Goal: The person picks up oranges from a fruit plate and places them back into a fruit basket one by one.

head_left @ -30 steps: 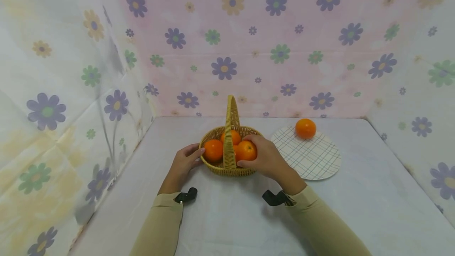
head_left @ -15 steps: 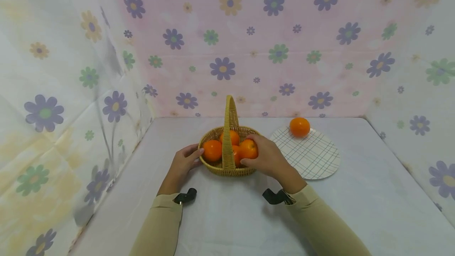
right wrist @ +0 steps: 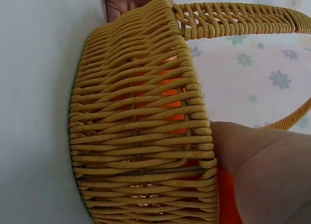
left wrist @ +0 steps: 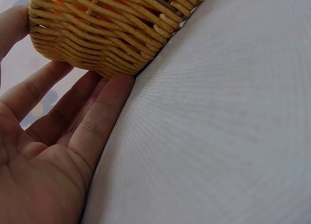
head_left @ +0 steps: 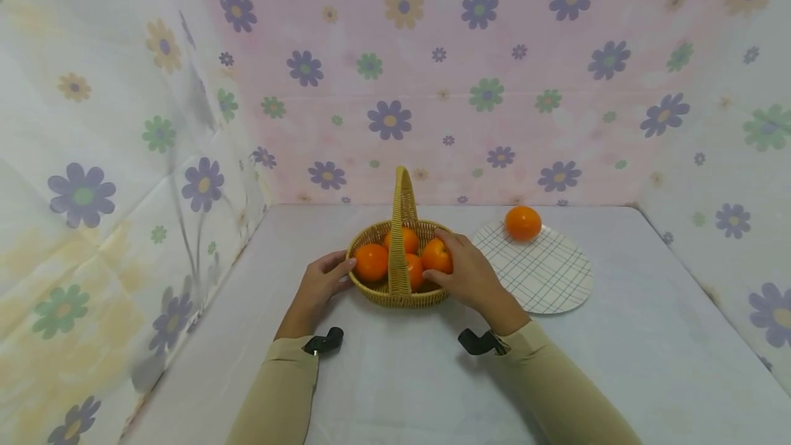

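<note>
A yellow wicker basket with a tall handle stands on the table, several oranges in it. My left hand holds its left end. In the left wrist view the thumb is at the rim, and the fingers lie against the lower side, close to the tabletop. My right hand reaches over the right rim and grips an orange, thumb in front and fingers behind. Beside it are a front orange, a left orange and a back orange. In the right wrist view wickerwork hides most of the fruit.
Right of the basket lies a pale checked plate, with a single orange near its back edge. The white table ends at a flowered cloth backdrop, which also runs along both sides.
My right hand has shifted slightly right with its orange, so the front orange shows more. The orange on the plate has moved a little left. My left hand stays at the basket.
</note>
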`<action>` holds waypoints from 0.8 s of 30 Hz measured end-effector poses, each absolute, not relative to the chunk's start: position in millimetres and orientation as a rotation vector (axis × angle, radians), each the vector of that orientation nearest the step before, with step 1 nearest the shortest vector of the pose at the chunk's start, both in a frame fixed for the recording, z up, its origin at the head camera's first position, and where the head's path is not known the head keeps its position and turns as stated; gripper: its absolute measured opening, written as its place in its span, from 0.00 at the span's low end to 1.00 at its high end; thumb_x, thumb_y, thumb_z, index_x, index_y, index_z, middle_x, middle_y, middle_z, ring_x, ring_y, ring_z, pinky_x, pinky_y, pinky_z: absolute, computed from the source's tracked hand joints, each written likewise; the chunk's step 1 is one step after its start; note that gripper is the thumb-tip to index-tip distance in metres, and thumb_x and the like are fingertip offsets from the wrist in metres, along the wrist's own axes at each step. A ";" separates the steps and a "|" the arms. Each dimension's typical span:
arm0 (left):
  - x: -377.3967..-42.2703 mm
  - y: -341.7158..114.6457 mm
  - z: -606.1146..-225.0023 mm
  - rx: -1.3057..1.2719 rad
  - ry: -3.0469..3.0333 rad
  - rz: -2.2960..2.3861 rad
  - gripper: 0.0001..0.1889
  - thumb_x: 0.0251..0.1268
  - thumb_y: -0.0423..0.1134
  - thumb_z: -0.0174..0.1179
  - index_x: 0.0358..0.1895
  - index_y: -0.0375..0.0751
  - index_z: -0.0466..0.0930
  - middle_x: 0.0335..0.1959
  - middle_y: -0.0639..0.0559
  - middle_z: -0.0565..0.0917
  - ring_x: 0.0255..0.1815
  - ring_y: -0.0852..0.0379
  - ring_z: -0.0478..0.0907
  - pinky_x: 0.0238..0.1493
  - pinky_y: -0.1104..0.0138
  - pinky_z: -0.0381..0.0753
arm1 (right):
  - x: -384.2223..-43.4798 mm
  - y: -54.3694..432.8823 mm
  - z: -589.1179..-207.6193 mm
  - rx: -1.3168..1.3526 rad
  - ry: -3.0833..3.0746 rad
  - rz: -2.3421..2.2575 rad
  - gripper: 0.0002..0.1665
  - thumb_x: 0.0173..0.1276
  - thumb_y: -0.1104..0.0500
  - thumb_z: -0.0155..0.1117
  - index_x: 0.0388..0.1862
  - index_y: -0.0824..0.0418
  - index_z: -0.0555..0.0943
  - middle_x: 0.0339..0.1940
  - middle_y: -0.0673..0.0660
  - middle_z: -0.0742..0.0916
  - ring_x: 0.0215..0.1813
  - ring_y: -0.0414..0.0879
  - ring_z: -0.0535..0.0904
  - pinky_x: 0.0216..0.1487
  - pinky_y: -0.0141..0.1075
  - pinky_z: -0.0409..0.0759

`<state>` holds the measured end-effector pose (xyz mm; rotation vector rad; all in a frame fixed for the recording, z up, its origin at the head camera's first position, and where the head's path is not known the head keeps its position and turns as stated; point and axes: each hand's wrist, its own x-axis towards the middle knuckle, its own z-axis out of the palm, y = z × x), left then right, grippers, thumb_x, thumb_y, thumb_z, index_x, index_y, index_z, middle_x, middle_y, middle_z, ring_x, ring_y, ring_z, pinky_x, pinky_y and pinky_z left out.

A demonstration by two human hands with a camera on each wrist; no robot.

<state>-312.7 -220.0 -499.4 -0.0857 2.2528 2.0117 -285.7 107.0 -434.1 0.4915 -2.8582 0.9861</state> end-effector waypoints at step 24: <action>-309.5 -218.4 -496.2 -0.092 2.260 2.016 0.38 0.58 0.64 0.73 0.68 0.47 0.78 0.68 0.50 0.78 0.64 0.49 0.81 0.59 0.61 0.87 | -293.0 106.7 -445.8 0.549 -2.873 0.902 0.39 0.69 0.47 0.74 0.75 0.55 0.74 0.74 0.58 0.77 0.71 0.58 0.76 0.71 0.56 0.78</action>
